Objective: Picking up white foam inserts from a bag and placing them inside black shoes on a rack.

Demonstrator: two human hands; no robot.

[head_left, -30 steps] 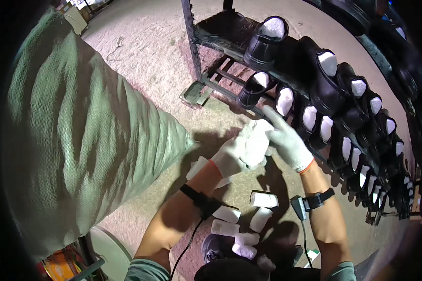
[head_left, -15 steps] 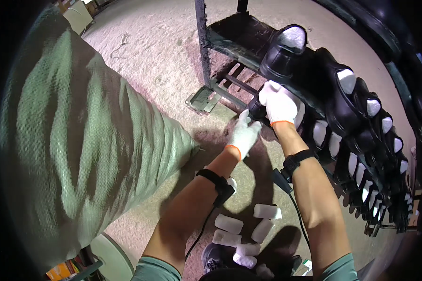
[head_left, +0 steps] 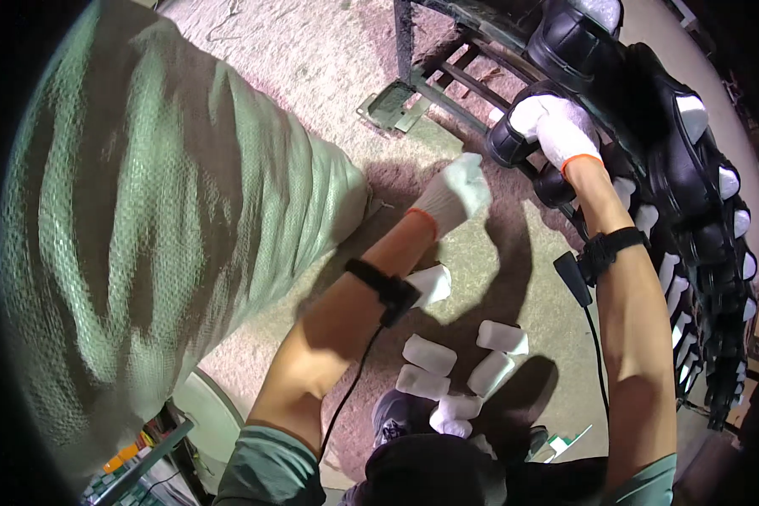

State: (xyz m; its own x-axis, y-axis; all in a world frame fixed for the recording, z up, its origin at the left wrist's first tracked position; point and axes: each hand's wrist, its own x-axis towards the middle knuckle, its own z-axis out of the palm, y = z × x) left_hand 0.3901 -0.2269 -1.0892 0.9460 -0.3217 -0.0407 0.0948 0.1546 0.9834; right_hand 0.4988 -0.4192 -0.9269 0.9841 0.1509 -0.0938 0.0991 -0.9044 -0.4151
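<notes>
My right hand (head_left: 565, 139), in a white knitted glove with an orange cuff, is at the opening of a black shoe (head_left: 506, 145) on the lower rack. Its fingers are closed around a white stuffing wad (head_left: 527, 116) at the shoe's mouth; the fingertips are partly hidden. My left hand (head_left: 457, 192), gloved the same way, hangs over the floor to the left of that shoe. Its fingers are curled in, touching no shoe, and I see nothing in them. Just above my right hand, another black shoe (head_left: 569, 51) with white stuffing stands on the upper shelf.
A big woven sack (head_left: 185, 194) fills the left side. Several white wads (head_left: 430, 355) lie on the floor by my feet. The dark metal rack (head_left: 405, 42) carries rows of stuffed black shoes (head_left: 679, 181) along the right. A round pale lid-like thing (head_left: 215, 413) is beneath the sack.
My left hand has come away from the black shoe and its fingers have curled in. My right hand stays at the shoe's opening. The whole view has shifted.
</notes>
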